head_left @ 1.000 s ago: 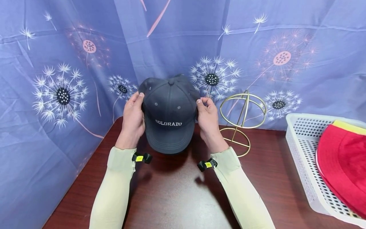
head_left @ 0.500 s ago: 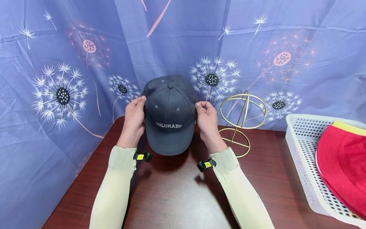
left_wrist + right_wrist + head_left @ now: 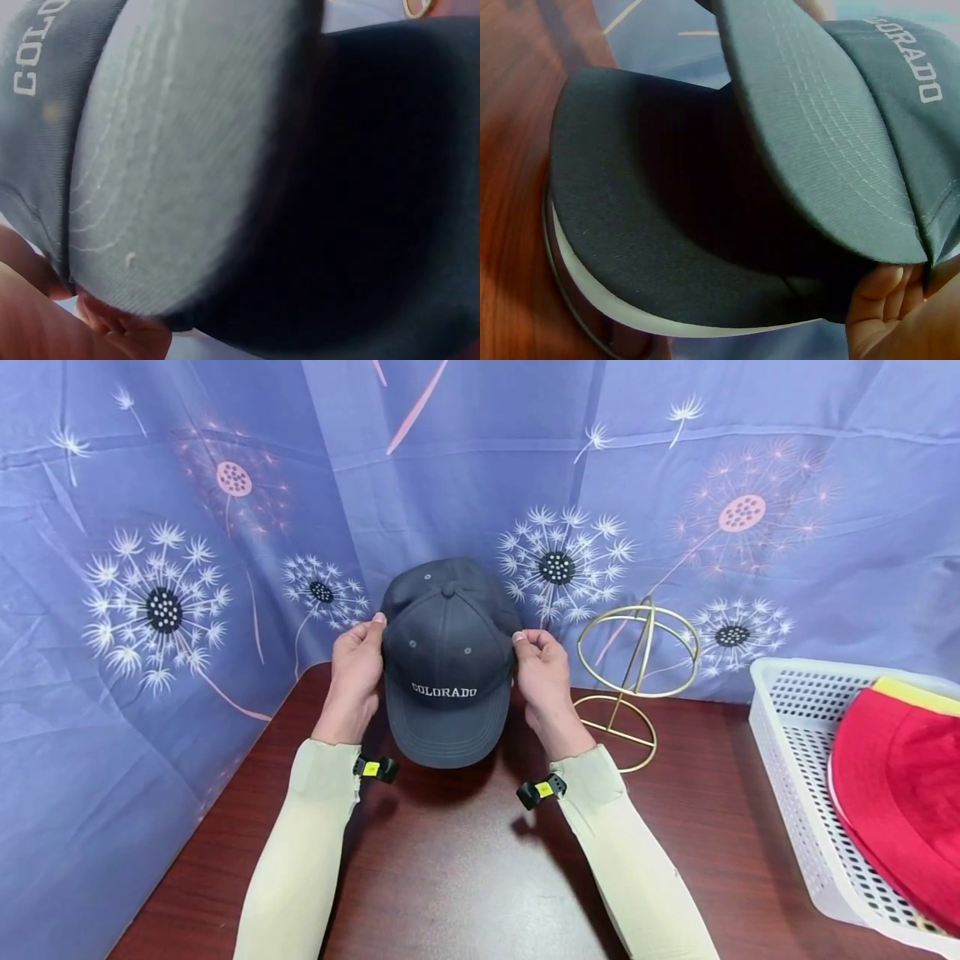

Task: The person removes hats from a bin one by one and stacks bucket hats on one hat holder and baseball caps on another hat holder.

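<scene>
A dark blue-grey baseball cap (image 3: 448, 639) lettered COLORADO is held between both hands, its brim towards the wearer of the camera. My left hand (image 3: 356, 670) pinches the cap's left side, thumb on the outside. On the opposite side, my right hand (image 3: 543, 673) grips the cap the same way. Both wrist views show a second dark brim (image 3: 604, 195) below the cap's brim (image 3: 810, 127). Under that one, the right wrist view shows a pale edge (image 3: 622, 311). The head view hides these lower layers, and what carries them is mostly out of sight.
Right of the hands stands a gold wire hat stand (image 3: 637, 672) with no hat on it. A white perforated basket (image 3: 787, 777) at the right holds a red hat (image 3: 900, 777) with a yellow piece behind. Blue dandelion curtain (image 3: 442, 485) borders the brown table (image 3: 465, 860).
The cap has come down slightly and its crown has tilted, so more of its top shows. My left hand has shifted a little right and down. Both hands keep their hold.
</scene>
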{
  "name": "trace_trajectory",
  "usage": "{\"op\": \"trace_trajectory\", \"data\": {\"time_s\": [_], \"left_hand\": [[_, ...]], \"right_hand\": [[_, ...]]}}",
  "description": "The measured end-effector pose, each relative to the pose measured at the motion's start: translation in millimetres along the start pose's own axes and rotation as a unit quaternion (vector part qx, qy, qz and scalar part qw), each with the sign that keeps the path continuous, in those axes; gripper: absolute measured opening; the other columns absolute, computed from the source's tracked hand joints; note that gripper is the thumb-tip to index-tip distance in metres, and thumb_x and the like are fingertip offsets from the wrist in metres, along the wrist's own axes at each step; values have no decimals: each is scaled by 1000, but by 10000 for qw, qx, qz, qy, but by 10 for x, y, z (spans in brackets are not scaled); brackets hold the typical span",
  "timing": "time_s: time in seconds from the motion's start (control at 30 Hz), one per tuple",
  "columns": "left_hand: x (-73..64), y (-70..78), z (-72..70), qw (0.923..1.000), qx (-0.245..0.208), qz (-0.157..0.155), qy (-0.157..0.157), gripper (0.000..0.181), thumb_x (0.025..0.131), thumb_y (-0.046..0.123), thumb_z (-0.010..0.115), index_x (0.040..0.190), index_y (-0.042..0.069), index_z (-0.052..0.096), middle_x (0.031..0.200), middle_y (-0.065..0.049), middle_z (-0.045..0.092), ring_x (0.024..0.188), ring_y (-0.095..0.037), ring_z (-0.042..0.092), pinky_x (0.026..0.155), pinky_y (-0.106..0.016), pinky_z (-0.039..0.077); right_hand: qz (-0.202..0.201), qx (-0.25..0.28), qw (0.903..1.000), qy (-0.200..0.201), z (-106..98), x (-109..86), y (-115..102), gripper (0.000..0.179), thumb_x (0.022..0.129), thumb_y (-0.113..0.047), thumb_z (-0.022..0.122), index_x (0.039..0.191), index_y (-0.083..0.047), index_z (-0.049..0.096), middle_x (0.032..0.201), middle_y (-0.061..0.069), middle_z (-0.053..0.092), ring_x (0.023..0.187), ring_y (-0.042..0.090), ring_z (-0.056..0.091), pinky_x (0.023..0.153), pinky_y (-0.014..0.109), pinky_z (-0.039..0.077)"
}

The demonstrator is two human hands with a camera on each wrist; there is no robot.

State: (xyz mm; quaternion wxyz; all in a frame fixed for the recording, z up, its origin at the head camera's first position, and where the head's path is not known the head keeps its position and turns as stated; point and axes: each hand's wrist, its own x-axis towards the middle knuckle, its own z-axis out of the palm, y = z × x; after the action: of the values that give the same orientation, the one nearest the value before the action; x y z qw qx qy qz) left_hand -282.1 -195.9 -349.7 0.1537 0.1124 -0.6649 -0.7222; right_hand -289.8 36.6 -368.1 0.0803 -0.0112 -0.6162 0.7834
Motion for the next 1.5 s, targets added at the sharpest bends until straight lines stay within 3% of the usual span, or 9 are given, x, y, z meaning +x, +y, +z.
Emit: {"op": "trace_trajectory", "data": {"time_s": [0.23, 0.6, 0.87, 1.03, 1.2, 1.3, 1.5], "left_hand": [[23, -52, -8, 9996, 167, -58, 214, 32, 107, 39, 64, 94, 10, 68, 86, 1, 60, 81, -13, 58, 71, -26, 49], [92, -128, -32, 9988, 449, -19, 206, 37, 105, 44, 66, 90, 11, 69, 76, 4, 59, 81, -12, 56, 72, -25, 48], [124, -179, -27, 9973, 642, 193, 303, 35, 104, 43, 67, 90, 11, 67, 66, 8, 53, 70, -10, 52, 64, -23, 44], [135, -199, -26, 9966, 711, 273, 309, 34, 104, 43, 67, 90, 12, 66, 67, 8, 52, 66, -8, 50, 60, -23, 41], [145, -214, -16, 9963, 712, 331, 361, 33, 104, 42, 67, 90, 13, 65, 67, 7, 51, 63, -8, 48, 58, -22, 40], [134, -217, -12, 9961, 718, 347, 381, 32, 104, 42, 67, 91, 12, 66, 69, 6, 52, 63, -8, 49, 58, -22, 41], [88, -213, -28, 9963, 717, 331, 349, 32, 104, 41, 68, 94, 11, 66, 72, 6, 56, 67, -9, 53, 62, -22, 44]], "right_hand": [[38, -142, 9999, -53, -5, 13, 50, 13, 108, -17, 60, 102, -6, 63, 67, -8, 61, 53, 8, 52, 53, 23, 46], [127, -206, 9997, -37, -40, 44, 126, 17, 107, -15, 63, 94, -4, 61, 65, -6, 55, 52, 10, 50, 47, 20, 45], [48, -588, 9982, 40, -55, 82, 166, 19, 107, -17, 64, 93, -4, 61, 64, -5, 57, 54, 13, 55, 47, 22, 45], [-273, -1004, 9944, 180, -51, 98, 218, 19, 106, -17, 66, 93, -4, 63, 65, -4, 58, 55, 12, 55, 49, 22, 44], [-759, -1671, 9821, 421, -48, 105, 263, 18, 106, -17, 67, 94, -4, 66, 67, -3, 57, 58, 10, 52, 56, 23, 42], [-846, -1850, 9778, 503, -49, 100, 276, 19, 105, -18, 68, 94, -3, 67, 68, -2, 58, 60, 11, 51, 59, 25, 42], [-732, -1502, 9843, 577, -39, 69, 289, 17, 104, -15, 70, 92, -3, 68, 69, -2, 55, 60, 10, 53, 56, 22, 43]]}}
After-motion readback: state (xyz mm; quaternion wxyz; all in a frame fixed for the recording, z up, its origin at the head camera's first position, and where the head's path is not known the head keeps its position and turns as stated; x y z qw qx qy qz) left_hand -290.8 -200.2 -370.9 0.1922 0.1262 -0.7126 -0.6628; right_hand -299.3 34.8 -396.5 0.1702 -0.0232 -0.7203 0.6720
